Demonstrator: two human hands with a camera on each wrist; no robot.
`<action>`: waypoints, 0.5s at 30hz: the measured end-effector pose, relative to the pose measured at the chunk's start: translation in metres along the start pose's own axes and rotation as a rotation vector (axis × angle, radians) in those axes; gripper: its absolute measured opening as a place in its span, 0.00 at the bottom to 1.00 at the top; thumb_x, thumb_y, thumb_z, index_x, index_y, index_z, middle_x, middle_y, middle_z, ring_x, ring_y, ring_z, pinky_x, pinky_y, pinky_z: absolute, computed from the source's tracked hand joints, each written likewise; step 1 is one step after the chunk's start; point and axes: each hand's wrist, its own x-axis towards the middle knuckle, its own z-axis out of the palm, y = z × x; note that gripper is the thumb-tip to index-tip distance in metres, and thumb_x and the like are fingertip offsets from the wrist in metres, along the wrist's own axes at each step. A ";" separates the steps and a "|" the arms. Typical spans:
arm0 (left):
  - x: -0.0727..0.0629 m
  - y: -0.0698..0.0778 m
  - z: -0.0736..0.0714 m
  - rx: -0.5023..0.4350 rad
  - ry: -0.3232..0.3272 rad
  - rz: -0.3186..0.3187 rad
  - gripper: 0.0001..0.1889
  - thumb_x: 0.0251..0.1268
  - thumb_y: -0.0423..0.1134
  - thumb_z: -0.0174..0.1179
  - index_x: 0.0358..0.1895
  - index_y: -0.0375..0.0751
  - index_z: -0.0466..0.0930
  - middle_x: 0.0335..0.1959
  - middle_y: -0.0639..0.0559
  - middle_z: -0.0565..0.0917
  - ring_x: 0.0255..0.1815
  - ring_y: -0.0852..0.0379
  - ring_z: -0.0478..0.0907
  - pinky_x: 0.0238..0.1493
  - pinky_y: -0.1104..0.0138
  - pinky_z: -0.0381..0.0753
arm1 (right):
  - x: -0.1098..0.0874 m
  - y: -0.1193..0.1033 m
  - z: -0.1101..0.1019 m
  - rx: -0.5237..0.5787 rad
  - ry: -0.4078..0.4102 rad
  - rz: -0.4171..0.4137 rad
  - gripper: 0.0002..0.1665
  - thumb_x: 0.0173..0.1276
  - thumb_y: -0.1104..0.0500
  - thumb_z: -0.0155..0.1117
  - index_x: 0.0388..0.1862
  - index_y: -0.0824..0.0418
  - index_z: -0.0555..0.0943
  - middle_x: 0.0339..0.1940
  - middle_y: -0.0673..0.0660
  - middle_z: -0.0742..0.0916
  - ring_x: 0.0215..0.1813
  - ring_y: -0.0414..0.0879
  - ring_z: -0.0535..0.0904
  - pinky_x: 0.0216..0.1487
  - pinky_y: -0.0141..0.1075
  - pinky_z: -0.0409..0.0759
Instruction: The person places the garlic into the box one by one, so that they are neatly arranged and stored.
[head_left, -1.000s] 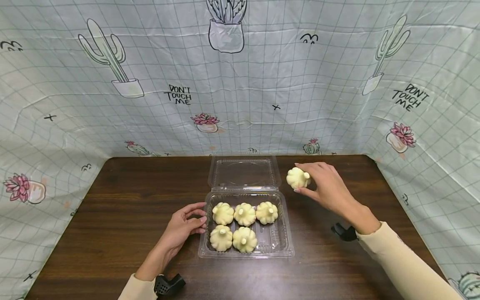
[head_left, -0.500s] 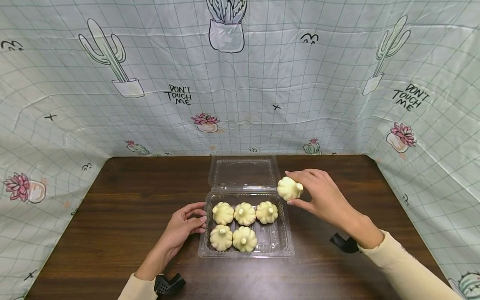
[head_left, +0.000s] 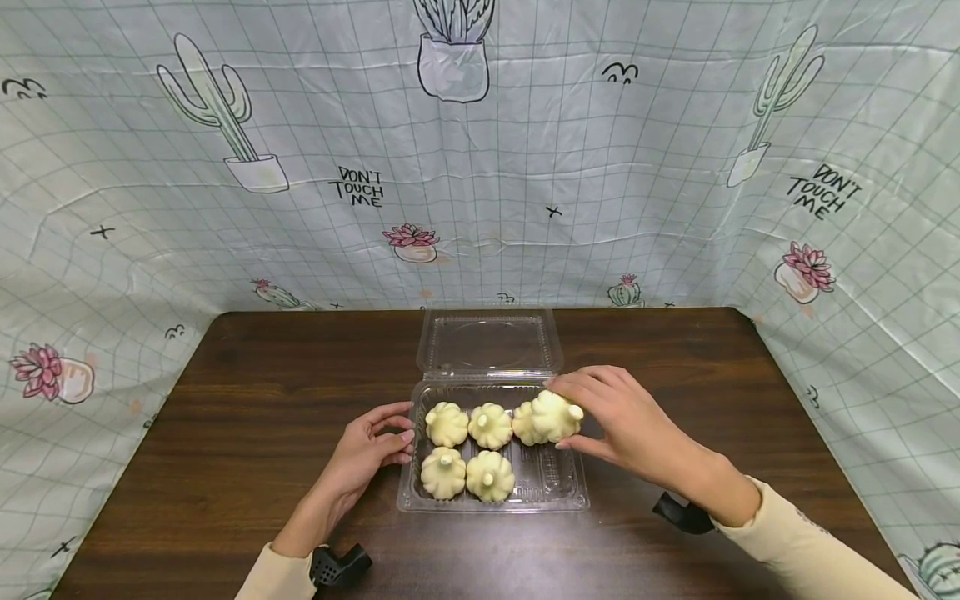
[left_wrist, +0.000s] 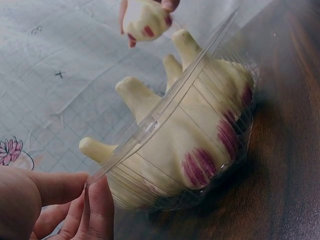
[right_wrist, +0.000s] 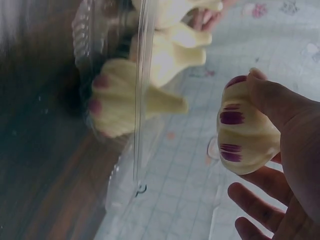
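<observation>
Garlic bulb (head_left: 558, 416) shifted leftward over container (head_left: 495, 505), likely light, firm, best side-held: my right hand (head_left: 626, 427) grips it, left hand (head_left: 369, 442) pinches rim (left_wrist: 150, 126).

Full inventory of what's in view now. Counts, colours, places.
garlic bulbs: 5, cream with purple patches, inside the container, three in the far row, two in the near
raised bulb: 1, cream with purple patches, above the container's right side
container: 1, clear, on the table
lid: 1, clear, open behind the container
table: 1, dark brown, under everything
printed cloth: 1, pale, gridded, behind and beside the table
wrist devices: 2, black, one per wrist
sleeves: 2, cream, on the forearms
left hand: 1, bare, pinching the container's left rim
right hand: 1, bare, holding the raised bulb
</observation>
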 end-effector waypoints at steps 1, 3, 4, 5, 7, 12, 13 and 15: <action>0.000 0.000 0.000 -0.001 -0.001 0.001 0.27 0.77 0.23 0.57 0.76 0.26 0.66 0.49 0.45 0.79 0.36 0.63 0.83 0.41 0.71 0.89 | 0.000 -0.001 0.001 0.003 0.000 -0.014 0.43 0.51 0.47 0.88 0.65 0.59 0.82 0.60 0.51 0.87 0.60 0.53 0.81 0.61 0.52 0.79; 0.000 0.000 0.000 -0.003 -0.002 0.001 0.27 0.77 0.23 0.57 0.76 0.26 0.66 0.49 0.45 0.79 0.36 0.63 0.83 0.41 0.71 0.89 | 0.000 -0.004 0.003 0.013 -0.004 -0.034 0.42 0.52 0.46 0.87 0.64 0.59 0.82 0.60 0.51 0.87 0.60 0.53 0.81 0.62 0.52 0.80; 0.000 0.000 0.000 -0.004 -0.002 0.001 0.27 0.77 0.23 0.57 0.76 0.26 0.66 0.50 0.45 0.79 0.36 0.63 0.83 0.41 0.71 0.89 | -0.001 -0.005 0.004 0.014 -0.005 -0.043 0.42 0.52 0.46 0.86 0.64 0.58 0.82 0.60 0.50 0.87 0.60 0.52 0.81 0.62 0.51 0.80; 0.001 0.000 0.000 -0.004 -0.003 0.001 0.27 0.77 0.23 0.57 0.76 0.26 0.66 0.50 0.44 0.79 0.36 0.63 0.83 0.41 0.71 0.89 | -0.001 -0.006 0.005 0.015 -0.008 -0.050 0.42 0.52 0.46 0.86 0.64 0.58 0.82 0.60 0.51 0.87 0.60 0.52 0.81 0.62 0.51 0.80; 0.001 0.000 0.000 -0.005 -0.002 0.001 0.27 0.77 0.23 0.57 0.76 0.26 0.66 0.49 0.44 0.79 0.36 0.63 0.83 0.41 0.71 0.89 | -0.002 -0.009 0.007 0.014 -0.015 -0.066 0.42 0.52 0.45 0.86 0.64 0.59 0.82 0.60 0.51 0.87 0.60 0.52 0.81 0.61 0.50 0.80; 0.001 -0.001 0.000 -0.002 -0.004 0.005 0.27 0.77 0.23 0.57 0.76 0.26 0.66 0.50 0.45 0.79 0.35 0.63 0.83 0.40 0.71 0.89 | -0.004 -0.014 0.012 0.010 -0.032 -0.105 0.44 0.50 0.46 0.88 0.64 0.60 0.82 0.58 0.51 0.86 0.59 0.51 0.81 0.60 0.49 0.81; 0.000 -0.001 0.000 -0.002 -0.006 0.006 0.27 0.77 0.23 0.57 0.76 0.26 0.66 0.50 0.45 0.79 0.35 0.63 0.83 0.40 0.71 0.89 | -0.005 -0.015 0.012 0.013 -0.033 -0.111 0.44 0.50 0.46 0.88 0.64 0.60 0.82 0.57 0.51 0.86 0.58 0.50 0.81 0.59 0.49 0.82; 0.000 -0.001 0.000 0.000 -0.008 0.010 0.27 0.77 0.23 0.57 0.76 0.26 0.66 0.50 0.45 0.79 0.35 0.63 0.83 0.40 0.71 0.89 | -0.005 -0.016 0.014 0.018 -0.037 -0.122 0.44 0.49 0.46 0.89 0.63 0.60 0.82 0.57 0.51 0.86 0.58 0.50 0.81 0.59 0.48 0.82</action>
